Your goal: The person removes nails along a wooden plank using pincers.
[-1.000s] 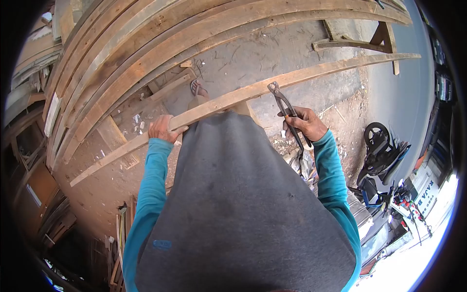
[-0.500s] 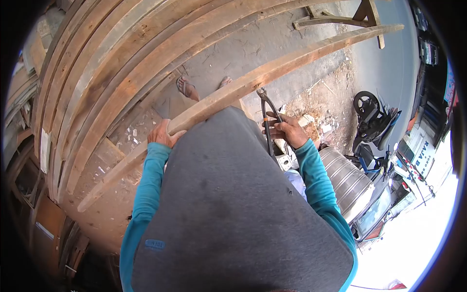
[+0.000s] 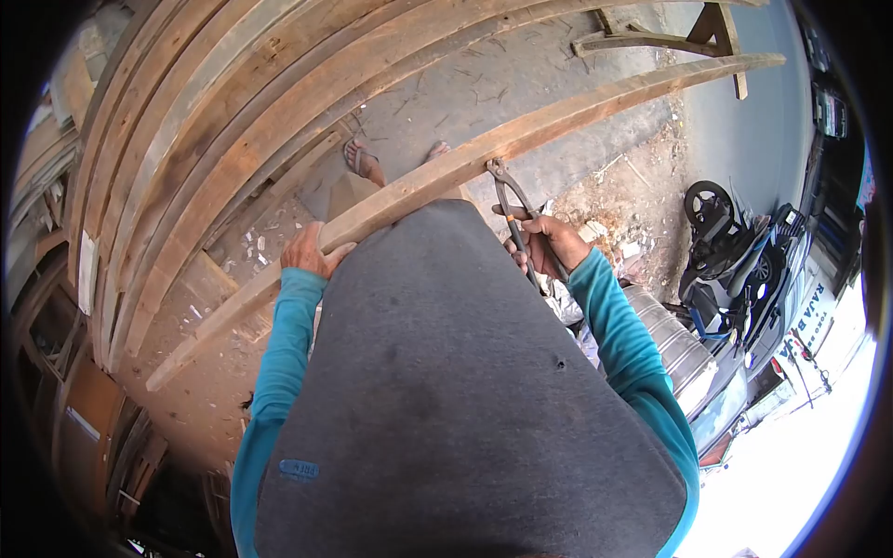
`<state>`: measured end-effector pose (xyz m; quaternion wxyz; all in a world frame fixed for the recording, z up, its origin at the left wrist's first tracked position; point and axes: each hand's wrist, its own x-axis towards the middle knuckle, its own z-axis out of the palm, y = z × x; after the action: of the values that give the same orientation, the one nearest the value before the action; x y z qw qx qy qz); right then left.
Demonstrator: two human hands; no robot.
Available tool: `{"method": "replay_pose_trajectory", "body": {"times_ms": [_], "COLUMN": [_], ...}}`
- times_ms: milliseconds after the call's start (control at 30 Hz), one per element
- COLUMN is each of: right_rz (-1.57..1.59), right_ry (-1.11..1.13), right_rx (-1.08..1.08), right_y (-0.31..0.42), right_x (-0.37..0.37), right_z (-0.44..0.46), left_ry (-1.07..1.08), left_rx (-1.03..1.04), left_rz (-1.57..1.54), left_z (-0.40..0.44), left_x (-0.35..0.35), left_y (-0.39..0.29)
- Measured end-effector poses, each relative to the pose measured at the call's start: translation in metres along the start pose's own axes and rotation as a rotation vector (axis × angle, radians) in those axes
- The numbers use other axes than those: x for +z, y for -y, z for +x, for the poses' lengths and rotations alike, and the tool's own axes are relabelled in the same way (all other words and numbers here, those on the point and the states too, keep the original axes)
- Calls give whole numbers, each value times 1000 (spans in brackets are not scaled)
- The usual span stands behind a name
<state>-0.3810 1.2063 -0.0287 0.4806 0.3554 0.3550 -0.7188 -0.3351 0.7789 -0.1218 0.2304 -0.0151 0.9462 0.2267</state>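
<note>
My left hand is wrapped round a long wooden beam near its lower left part. The beam runs slantwise from lower left to upper right, across the front of my dark grey shirt. In my right hand are long-handled pincers with an orange band on one handle. Their jaws are at the near side face of the beam, right of its middle. Whether they grip a nail there is too small to tell.
Several long wooden beams are stacked at the upper left. A wooden trestle stands by the beam's far end. Motorcycles and a ribbed metal drum are on the right. Sandalled feet show beyond the beam.
The pincers' jaws have moved left along the beam to its near side face, and my right hand has moved left with them. My left hand still holds the beam. The view has shifted.
</note>
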Motion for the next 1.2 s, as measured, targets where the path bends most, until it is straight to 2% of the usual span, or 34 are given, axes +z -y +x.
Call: {"method": "replay_pose_trajectory", "body": {"times_ms": [33,67,100,167,300,400,567,633,700,800,833,900,1100,1200], "right_rz": [110,66,61,105,107,78,232,222,226,120,123,41,112,185], "right_ry": [81,-98,-179,-206,-341,-441,-476,-589,-580,-528,-520,-387,86,71], "right_rx": [24,20,-13,-84,-176,-349,-473,-645,-683,-561,-579,-359,-184,-122], "right_y": [-6,-11,-18,-39,-65,-83,-118,-127,-124,-112,-103,-88,-30,-32], "right_x": [2,22,36,40,67,83,96,107,110,99,89,70,4,2], "right_z": [4,7,12,30,51,67,109,135,139,112,101,72,12,15], "left_ry": [75,153,152,303,365,396,488,485,468,467,395,325,56,-69], "left_rx": [-48,-96,-90,-166,-141,-142,-175,-141,-119,-153,-117,-73,8,83], "left_rz": [26,55,60,83,111,96,116,113,111,11,20,34,95,141], "left_z": [2,5,11,20,24,27,31,33,35,33,30,26,-1,-7], "left_x": [-3,-9,-15,-21,-16,-14,-17,-10,-13,-15,-7,-4,0,5], "left_y": [-3,-6,-8,-11,-2,3,1,11,9,6,15,15,-6,-5]}}
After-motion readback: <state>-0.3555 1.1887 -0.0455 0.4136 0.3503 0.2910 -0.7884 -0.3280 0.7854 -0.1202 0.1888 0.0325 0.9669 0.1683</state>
